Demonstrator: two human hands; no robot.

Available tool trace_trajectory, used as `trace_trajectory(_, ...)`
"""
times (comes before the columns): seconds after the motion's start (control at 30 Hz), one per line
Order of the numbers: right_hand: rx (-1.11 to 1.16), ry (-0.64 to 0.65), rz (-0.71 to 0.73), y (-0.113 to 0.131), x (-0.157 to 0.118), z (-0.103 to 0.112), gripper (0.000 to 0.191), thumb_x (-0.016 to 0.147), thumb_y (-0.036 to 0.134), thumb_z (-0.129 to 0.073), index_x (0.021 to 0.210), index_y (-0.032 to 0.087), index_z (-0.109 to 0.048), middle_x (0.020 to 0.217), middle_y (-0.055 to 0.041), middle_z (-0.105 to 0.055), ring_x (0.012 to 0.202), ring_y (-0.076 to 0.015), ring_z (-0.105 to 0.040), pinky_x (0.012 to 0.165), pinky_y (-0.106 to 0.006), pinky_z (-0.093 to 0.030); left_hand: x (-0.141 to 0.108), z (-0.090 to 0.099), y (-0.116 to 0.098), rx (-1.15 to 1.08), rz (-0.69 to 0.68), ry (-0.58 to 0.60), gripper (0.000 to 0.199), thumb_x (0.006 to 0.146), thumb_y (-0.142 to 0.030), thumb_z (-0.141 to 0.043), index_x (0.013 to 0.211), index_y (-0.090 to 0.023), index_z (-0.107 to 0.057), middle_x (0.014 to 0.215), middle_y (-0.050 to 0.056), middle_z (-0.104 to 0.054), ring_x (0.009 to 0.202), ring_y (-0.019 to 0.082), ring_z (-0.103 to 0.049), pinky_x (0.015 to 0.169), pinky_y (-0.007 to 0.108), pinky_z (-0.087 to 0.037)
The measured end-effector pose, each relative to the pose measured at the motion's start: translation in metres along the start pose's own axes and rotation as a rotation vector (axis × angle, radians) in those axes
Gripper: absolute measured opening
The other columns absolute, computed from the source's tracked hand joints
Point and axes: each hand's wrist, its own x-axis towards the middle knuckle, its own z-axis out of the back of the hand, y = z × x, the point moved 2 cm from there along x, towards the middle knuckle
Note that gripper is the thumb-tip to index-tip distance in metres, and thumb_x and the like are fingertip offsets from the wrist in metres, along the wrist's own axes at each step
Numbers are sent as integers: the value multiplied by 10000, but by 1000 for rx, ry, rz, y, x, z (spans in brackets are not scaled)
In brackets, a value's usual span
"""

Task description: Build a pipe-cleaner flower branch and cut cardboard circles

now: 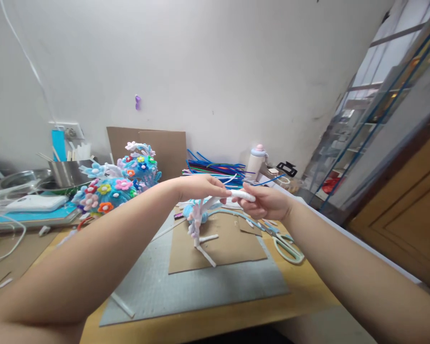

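Both my hands are raised over the table, gripping one white fuzzy stem (242, 195) that looks wrapped in pipe cleaner. My left hand (206, 186) pinches it from above, fingers pressed together. At the stem's other end, my right hand (265, 200) is closed with thumb and fingertips around it. Under my left hand hangs a pale pink and lavender flower cluster (195, 222), seemingly joined to the stem; my fingers hide the join. White prongs (208, 255) stick out below the cluster, over a cardboard sheet (232, 253). A light blue fuzzy ball (188, 210) shows behind it.
Green-handled scissors (288, 248) lie right of the cardboard, on a grey cutting mat (146, 291). Blue and dark pipe cleaners (215, 167) are heaped behind my hands, near a white bottle (256, 160). Colourful flower-covered balls (107, 191) stand at left, beside a metal pot (69, 172).
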Motion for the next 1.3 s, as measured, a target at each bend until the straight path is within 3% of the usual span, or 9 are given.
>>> trace_trajectory(0.1, -18, -47, -13, 6, -1, -3, 436, 898, 545, -452, 959, 129, -570, 546, 72, -376, 389, -39, -234, 337, -132, -183, -1, 3, -3, 35, 14, 1, 333, 762, -525, -575, 758, -242, -750, 631, -17, -582, 619, 162, -472, 573, 263, -287)
trace_trajectory(0.3, -75, -58, -63, 20, -2, -11, 191, 880, 328, -554, 813, 154, -509, 554, 84, -376, 380, -15, -236, 346, -106, -177, 7, 0, -10, -40, -18, 48, 313, 751, -512, -602, 749, -241, -759, 765, 17, -704, 694, 176, -546, 602, 262, -326)
trace_trajectory(0.57, -216, -91, -239, 29, -9, -8, 284, 841, 402, -614, 792, 132, -542, 477, 106, -336, 346, -1, -150, 307, -99, -119, 16, -5, -9, -65, 53, 49, 259, 688, -480, -681, 666, -228, -737, 653, 4, -685, 572, 147, -530, 557, 258, -325)
trace_trajectory(0.87, -342, -300, -204, 40, -11, -14, 311, 730, 375, -739, 692, 159, -520, 422, 117, -301, 346, -4, -160, 311, -119, -123, 20, -10, -14, -36, 113, 36, 266, 652, -466, -697, 587, -208, -711, 621, 20, -680, 616, 175, -570, 578, 267, -350)
trace_trajectory(1.07, -204, -327, -92, 35, -9, -16, 248, 821, 346, -650, 741, 134, -553, 436, 104, -323, 339, -4, -169, 308, -106, -132, 19, 0, -10, 4, 55, -16, 309, 689, -511, -663, 696, -211, -736, 680, 2, -681, 555, 134, -484, 536, 261, -297)
trace_trajectory(1.17, -105, -281, -95, 29, -6, -17, 267, 891, 367, -537, 799, 118, -561, 461, 87, -358, 340, -12, -192, 307, -105, -181, 13, 4, -9, -52, 22, -129, 356, 734, -528, -618, 769, -190, -725, 754, 16, -685, 593, 137, -495, 546, 257, -311)
trace_trajectory(1.3, -23, -246, -97, 24, -4, -16, 279, 917, 363, -481, 831, 107, -549, 488, 96, -330, 350, -13, -179, 313, -102, -196, -2, 10, -4, -163, 27, -532, 316, 812, -445, -548, 933, -180, -671, 858, 22, -667, 708, 143, -538, 621, 253, -368)
